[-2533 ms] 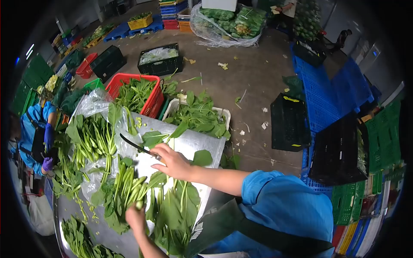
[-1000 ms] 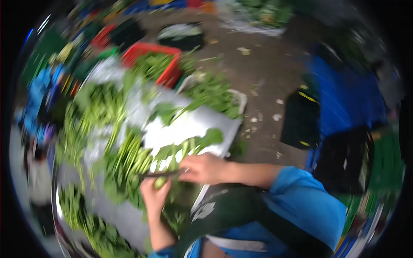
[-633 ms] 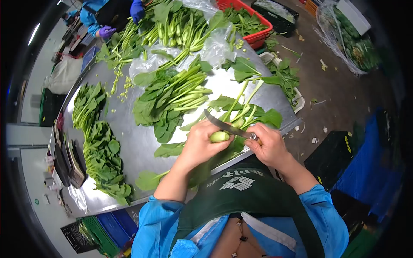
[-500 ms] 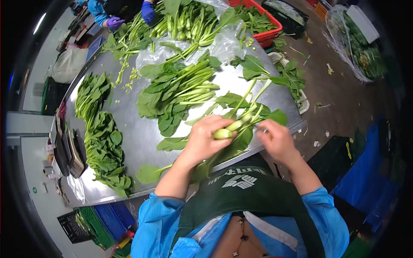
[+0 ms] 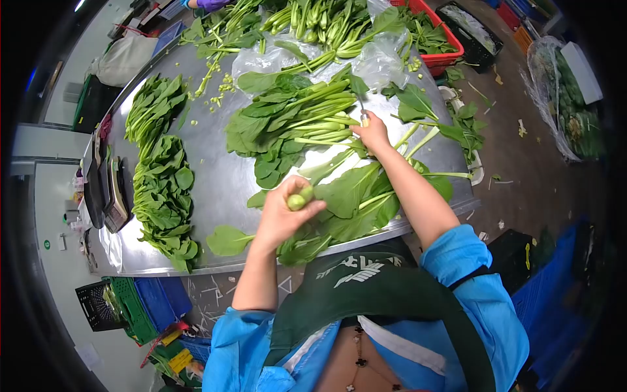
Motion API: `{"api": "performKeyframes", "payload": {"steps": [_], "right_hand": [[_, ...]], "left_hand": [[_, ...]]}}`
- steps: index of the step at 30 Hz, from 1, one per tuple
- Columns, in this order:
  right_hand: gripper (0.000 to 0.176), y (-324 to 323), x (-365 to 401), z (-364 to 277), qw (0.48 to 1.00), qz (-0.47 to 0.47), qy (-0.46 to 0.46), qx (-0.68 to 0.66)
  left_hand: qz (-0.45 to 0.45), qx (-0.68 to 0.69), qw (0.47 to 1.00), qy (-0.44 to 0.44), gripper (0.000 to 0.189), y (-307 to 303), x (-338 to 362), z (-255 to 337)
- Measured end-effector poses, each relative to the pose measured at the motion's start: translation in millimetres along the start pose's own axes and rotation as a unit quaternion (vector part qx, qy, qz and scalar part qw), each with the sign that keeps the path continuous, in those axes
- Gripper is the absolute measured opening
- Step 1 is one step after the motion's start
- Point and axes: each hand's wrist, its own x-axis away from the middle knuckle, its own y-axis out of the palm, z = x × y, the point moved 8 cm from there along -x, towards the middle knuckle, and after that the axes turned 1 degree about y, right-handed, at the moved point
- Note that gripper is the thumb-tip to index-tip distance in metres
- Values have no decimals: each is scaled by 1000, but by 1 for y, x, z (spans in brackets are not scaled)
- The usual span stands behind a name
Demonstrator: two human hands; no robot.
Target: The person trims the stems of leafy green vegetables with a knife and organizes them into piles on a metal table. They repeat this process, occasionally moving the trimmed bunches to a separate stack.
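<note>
My left hand [image 5: 287, 212] is closed around thick, pale green vegetable stalks [image 5: 298, 199] near the table's front edge, their rounded ends facing up. What leaves belong to them is partly hidden behind the hand. Farther forward, my right hand [image 5: 372, 134] grips a small knife [image 5: 364, 119] with a light handle and thin blade. It is beside the cut-looking stem ends of a leafy green bunch [image 5: 281, 121], which lies with its leaves to the left. Loose broad-leaved stalks [image 5: 356, 196] are spread between my hands and the front edge.
Neat bundles of greens [image 5: 163, 179] lie along the table's left side. A larger heap [image 5: 320, 23] and clear plastic bags [image 5: 382, 62] are at the far side, with a red crate [image 5: 441, 39] of leaves behind. A co-worker's purple-gloved hand [image 5: 212, 4] shows at the top.
My right hand has moved forward, away from my left hand, to the stem ends of the middle bunch. My left hand has drawn left, still gripping stalks. The view has shifted slightly.
</note>
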Motion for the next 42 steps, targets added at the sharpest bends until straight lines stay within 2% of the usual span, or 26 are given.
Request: {"api": "performKeyframes", "payload": {"steps": [1,3,5,6,7,9,10,11,13,15,16,17,19,21,23,28,30,31,33,34,35,37,38,39,41,42], "right_hand": [[36,2,1,-1,1000,-2,0,-1],[36,10,2,-4,994,-75,4,81],[34,1,19,-17,992,-84,-30,90],[31,-13,35,-40,989,-64,-87,100],[27,-28,51,-63,983,-43,-144,108],[17,-61,91,-101,953,1,-294,76],[16,-80,108,-116,946,6,-318,67],[15,-101,125,-133,938,12,-341,59],[19,-138,155,-162,944,10,-330,17],[22,-152,179,-180,938,-26,-346,-2],[24,-154,189,-186,927,-63,-368,-24],[24,-158,193,-183,929,-57,-365,-22],[29,-167,188,-168,955,-37,-283,-78],[28,-178,192,-161,954,-38,-294,-35],[26,-167,203,-152,940,-111,-316,63],[24,-166,206,-144,945,-108,-304,47],[22,-169,204,-137,948,-113,-292,60],[22,-172,203,-129,947,-112,-294,59],[19,-172,184,-92,979,-125,-148,62],[18,-167,186,-95,980,-117,-144,-70],[18,-157,189,-99,980,-121,-142,-69],[20,-143,198,-142,946,-146,-244,-157],[20,-140,195,-144,945,-146,-246,-157],[19,-135,191,-145,945,-160,-243,-148],[19,-128,186,-140,944,-178,-243,-138],[17,-131,178,-122,956,-170,-180,-158]], "left_hand": [[6,-18,1000,-18,24,1,3,-3],[18,-27,998,-53,22,-2,5,-7],[53,-183,981,18,17,-10,6,-8],[77,-226,968,80,12,-12,5,-4],[79,-225,968,78,12,-12,4,-5],[115,-320,922,185,14,-10,6,15],[115,-371,891,234,19,-6,7,33],[116,-370,892,233,19,-3,5,47],[112,-406,847,325,25,19,7,85],[38,-413,832,369,38,46,5,103],[35,-374,837,399,33,56,4,112],[31,-371,836,403,33,59,4,112],[-70,-254,924,276,28,60,-11,95],[-58,-246,934,251,25,59,-11,96],[-110,-95,975,170,24,64,-15,77],[-117,-118,964,208,26,73,-11,86],[-99,-171,943,267,25,71,-6,92],[-98,-172,943,267,25,67,-4,89],[-102,-189,950,228,26,60,-6,76],[-86,-198,951,222,26,60,-7,74],[-85,-196,952,217,26,64,-5,72],[-84,-206,946,236,24,71,-1,77],[-111,-191,955,198,24,73,-1,74],[-108,-192,955,198,24,67,-2,71],[-7,-174,972,158,26,28,-10,59],[51,-292,942,155,29,8,-13,61]]}}
